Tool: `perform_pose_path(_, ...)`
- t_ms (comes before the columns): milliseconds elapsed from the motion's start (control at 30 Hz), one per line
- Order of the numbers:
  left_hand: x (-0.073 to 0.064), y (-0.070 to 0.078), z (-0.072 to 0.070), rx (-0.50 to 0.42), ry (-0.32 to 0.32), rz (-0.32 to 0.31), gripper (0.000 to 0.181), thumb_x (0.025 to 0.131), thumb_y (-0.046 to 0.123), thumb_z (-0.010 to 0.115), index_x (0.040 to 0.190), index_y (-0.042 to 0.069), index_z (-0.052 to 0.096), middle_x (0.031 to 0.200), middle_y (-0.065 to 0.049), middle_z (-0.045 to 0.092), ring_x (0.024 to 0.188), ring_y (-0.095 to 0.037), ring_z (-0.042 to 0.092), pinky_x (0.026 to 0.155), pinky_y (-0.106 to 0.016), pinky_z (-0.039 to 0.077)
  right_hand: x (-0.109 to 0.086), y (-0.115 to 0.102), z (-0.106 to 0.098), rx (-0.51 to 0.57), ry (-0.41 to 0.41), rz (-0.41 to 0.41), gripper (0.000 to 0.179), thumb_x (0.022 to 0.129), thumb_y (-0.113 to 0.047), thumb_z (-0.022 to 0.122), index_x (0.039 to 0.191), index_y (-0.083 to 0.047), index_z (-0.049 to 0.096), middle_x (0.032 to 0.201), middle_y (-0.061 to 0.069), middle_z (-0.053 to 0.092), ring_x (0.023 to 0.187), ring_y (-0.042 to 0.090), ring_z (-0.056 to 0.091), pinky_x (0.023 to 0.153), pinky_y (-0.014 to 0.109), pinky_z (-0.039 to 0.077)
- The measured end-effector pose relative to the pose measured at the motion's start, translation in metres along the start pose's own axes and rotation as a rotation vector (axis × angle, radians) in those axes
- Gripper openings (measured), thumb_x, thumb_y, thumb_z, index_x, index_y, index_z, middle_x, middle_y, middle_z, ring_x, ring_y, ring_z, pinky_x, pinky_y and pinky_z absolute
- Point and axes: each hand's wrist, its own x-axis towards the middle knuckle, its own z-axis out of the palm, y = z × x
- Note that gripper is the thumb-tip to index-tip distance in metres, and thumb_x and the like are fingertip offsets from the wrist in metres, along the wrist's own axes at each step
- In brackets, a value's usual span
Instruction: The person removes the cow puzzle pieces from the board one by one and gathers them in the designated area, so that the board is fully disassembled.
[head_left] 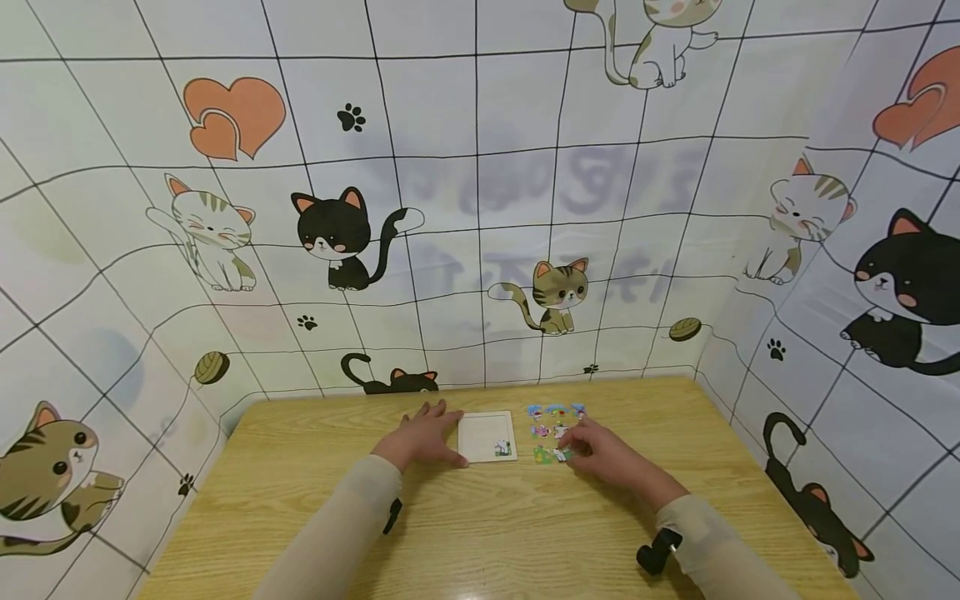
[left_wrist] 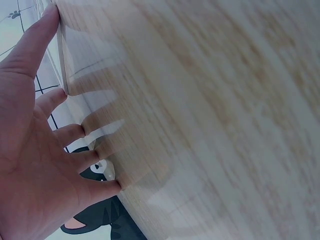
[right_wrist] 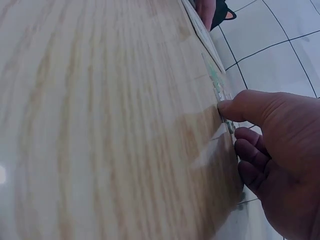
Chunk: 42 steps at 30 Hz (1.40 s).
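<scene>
A square white puzzle tray [head_left: 480, 433] with a pale rim lies on the table, with one puzzle piece [head_left: 502, 448] in its lower right corner. Along its left side my left hand [head_left: 426, 435] rests with fingers spread; the thumb and index touch the tray's edge. To the right of the tray, several colourful puzzle pieces [head_left: 542, 431] lie in rows. Over the lower right of these, my right hand [head_left: 603, 452] pinches a puzzle piece [head_left: 560, 455] at the table surface. In the right wrist view, the thumb [right_wrist: 240, 106] presses that piece and the other fingers are curled.
The wooden table [head_left: 480, 533] is bounded at the back and sides by a cloth [head_left: 450, 317] printed with cats and grid lines. A dark strap mount [head_left: 658, 552] sits at the right wrist.
</scene>
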Motion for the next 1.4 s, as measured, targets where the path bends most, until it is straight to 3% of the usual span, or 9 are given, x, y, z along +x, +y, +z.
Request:
perform_pose_path(467, 0.0, -0.002, 0.001, -0.003, 0.004, 0.0, 0.104, 0.09, 0.055, 0.091, 0.173, 0.018, 0.041, 0.181, -0.022, 0.022, 0.166, -0.054, 0.015, 0.124, -0.083, 0.014, 0.001, -0.006, -0.001, 0.05, -0.029, 0.054, 0.015, 0.104, -0.004, 0.076, 0.118, -0.001, 0.071, 0.118, 0.015, 0.059, 0.103, 0.025, 0.059, 0.086, 0.031, 0.052)
perform_pose_path(933, 0.003, -0.004, 0.004, 0.008, 0.006, -0.003, 0.105, 0.089, 0.057, 0.09, 0.173, 0.019, 0.041, 0.182, -0.021, 0.022, 0.166, -0.053, 0.015, 0.125, -0.082, 0.015, 0.002, -0.002, -0.002, 0.027, -0.034, 0.089, 0.016, 0.105, -0.007, 0.076, 0.12, -0.004, 0.071, 0.12, 0.011, 0.06, 0.106, 0.022, 0.058, 0.089, 0.032, 0.053)
perform_pose_path(1233, 0.002, -0.004, 0.003, 0.006, 0.01, 0.001, 0.105, 0.089, 0.057, 0.09, 0.173, 0.019, 0.041, 0.182, -0.021, 0.021, 0.166, -0.054, 0.015, 0.125, -0.082, 0.015, 0.007, -0.011, -0.003, 0.002, 0.01, 0.05, 0.019, 0.1, -0.004, 0.082, 0.116, -0.003, 0.072, 0.111, 0.009, 0.066, 0.096, 0.015, 0.057, 0.084, 0.032, 0.052)
perform_pose_path(1400, 0.002, -0.004, 0.003, 0.002, 0.011, 0.006, 0.104, 0.09, 0.056, 0.09, 0.173, 0.018, 0.041, 0.182, -0.022, 0.021, 0.166, -0.054, 0.015, 0.124, -0.082, 0.015, 0.015, -0.02, -0.003, -0.015, 0.03, 0.018, 0.021, 0.099, -0.005, 0.084, 0.116, 0.0, 0.073, 0.107, 0.009, 0.065, 0.095, 0.02, 0.06, 0.082, 0.034, 0.054)
